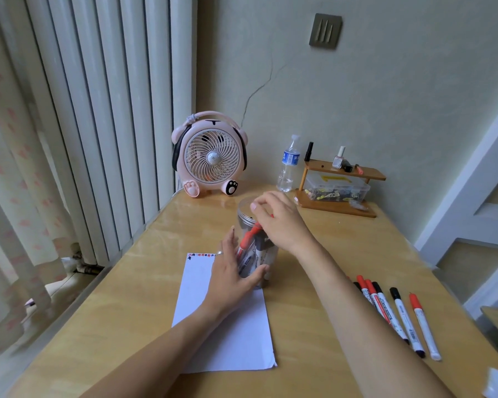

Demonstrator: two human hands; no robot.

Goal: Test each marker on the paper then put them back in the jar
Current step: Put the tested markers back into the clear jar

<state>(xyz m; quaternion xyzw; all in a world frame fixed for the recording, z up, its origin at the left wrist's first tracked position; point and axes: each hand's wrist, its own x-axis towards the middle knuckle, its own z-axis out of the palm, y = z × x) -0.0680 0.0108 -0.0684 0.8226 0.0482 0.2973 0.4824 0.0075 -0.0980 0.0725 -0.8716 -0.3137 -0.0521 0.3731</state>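
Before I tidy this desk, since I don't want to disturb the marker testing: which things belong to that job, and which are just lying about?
Part of the job:
clear jar, steadied by the left hand
markers in the jar, right hand at its mouth
loose markers at the right
paper

Just lying about:
pink fan
water bottle
wooden shelf with small bottles
plastic box

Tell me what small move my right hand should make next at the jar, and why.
Probably lift the red marker straight up out of the jar. The right hand is at the jar's open mouth, seemingly pinching that marker, and the left hand steadies the jar on the paper.
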